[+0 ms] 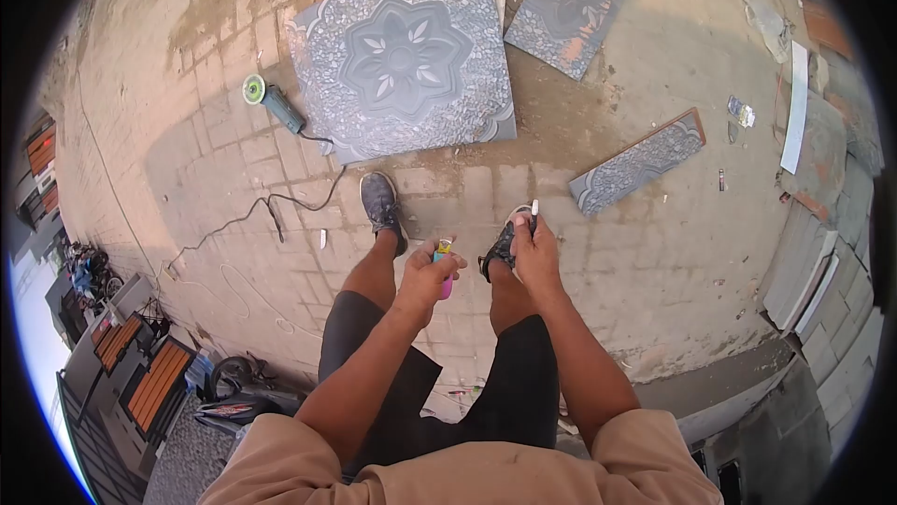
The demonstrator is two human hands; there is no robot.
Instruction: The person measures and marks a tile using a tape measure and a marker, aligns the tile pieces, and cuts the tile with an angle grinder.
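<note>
My left hand (428, 278) is closed around a small tape measure (444, 267) with yellow, blue and pink parts, held above the ground between my legs. To its right, my right hand (535, 253) grips a short marker (534, 215) with a white tip pointing away from me. Beyond both hands, a large grey tile (402, 56) with a raised flower pattern and pebble texture lies flat. An angle grinder (277, 105) with a green disc rests at the left side of that tile.
A smaller patterned tile piece (572, 8) lies at the upper right, and a narrow cut strip (640, 161) below it. A black cable (252, 211) runs left across the paving. Stacked slabs (804, 262) stand at the right; a motorcycle (245, 402) is at the lower left.
</note>
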